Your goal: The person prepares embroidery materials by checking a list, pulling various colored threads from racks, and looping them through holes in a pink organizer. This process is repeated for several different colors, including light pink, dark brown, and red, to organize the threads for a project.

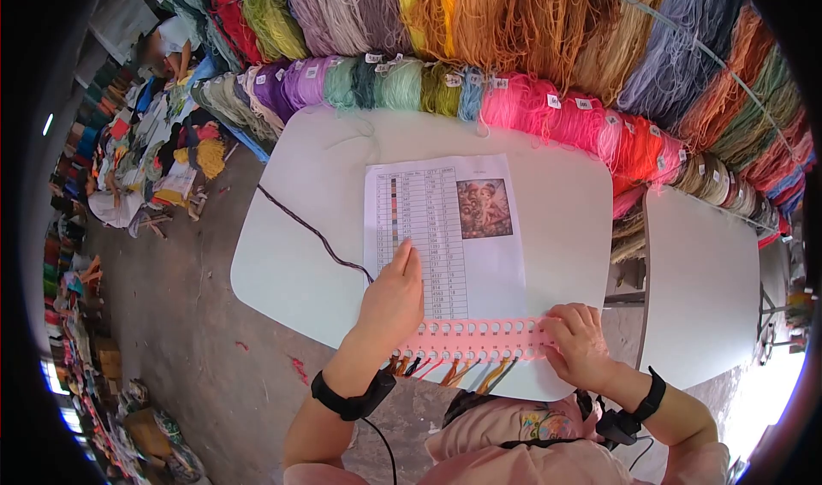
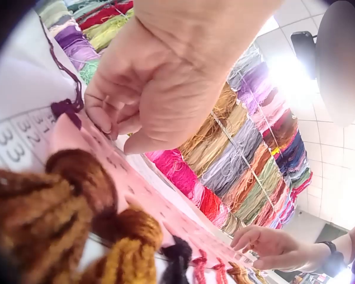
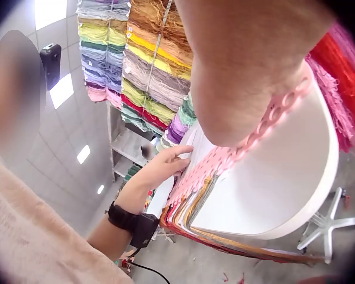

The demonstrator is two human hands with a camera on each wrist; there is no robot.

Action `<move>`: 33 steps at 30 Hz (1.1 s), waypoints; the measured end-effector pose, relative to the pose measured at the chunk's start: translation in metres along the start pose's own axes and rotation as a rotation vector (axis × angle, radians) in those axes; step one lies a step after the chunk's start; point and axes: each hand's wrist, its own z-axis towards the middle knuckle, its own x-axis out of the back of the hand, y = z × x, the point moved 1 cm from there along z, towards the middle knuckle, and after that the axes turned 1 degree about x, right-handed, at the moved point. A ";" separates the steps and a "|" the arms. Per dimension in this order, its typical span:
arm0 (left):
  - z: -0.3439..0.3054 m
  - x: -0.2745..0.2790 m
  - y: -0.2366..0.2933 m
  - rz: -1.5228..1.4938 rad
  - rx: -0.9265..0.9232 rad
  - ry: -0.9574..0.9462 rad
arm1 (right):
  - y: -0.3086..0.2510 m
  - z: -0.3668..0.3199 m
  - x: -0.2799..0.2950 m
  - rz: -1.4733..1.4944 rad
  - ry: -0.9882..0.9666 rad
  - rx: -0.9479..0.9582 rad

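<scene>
In the head view, my left hand (image 1: 394,297) lies over the printed colour chart (image 1: 497,271), its fingers pointing up the rows. A dark purple yarn strand (image 1: 321,241) runs across the table to this hand. The strand bunches at the strip's end beside my fingertips in the left wrist view. A pink thread holder strip (image 1: 471,338), with a row of holes, lies along the chart's lower edge. Brown, black, pink and gold yarns (image 1: 454,372) hang knotted from its near side. With thumb and fingers at opposite edges, my right hand (image 1: 578,344) holds the strip's right end.
Beneath everything is a white table (image 1: 282,288) with rounded corners. Bundles of coloured yarn (image 1: 531,108) with number tags line its back edge. A second white table (image 1: 702,288) stands to the right. Far left, another person (image 1: 175,48) is near heaped yarn.
</scene>
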 end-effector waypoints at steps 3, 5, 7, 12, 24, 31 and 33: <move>0.001 0.002 0.001 -0.041 0.038 -0.017 | 0.001 -0.001 0.001 0.008 0.012 0.003; 0.002 0.001 0.000 -0.033 0.014 -0.005 | 0.001 -0.001 -0.001 0.008 0.015 0.007; 0.002 0.000 -0.001 -0.019 0.004 0.002 | 0.001 0.000 -0.001 0.007 0.013 -0.001; 0.001 0.002 0.002 -0.014 0.007 -0.011 | 0.000 -0.003 -0.003 -0.005 0.024 -0.013; -0.004 -0.009 0.007 0.100 -0.056 0.114 | 0.002 -0.007 -0.008 -0.015 0.082 0.015; -0.004 -0.011 0.007 0.121 -0.062 0.134 | 0.004 -0.008 -0.011 -0.022 0.092 0.024; -0.004 -0.010 0.007 0.120 -0.064 0.136 | 0.005 -0.008 -0.011 -0.019 0.106 0.030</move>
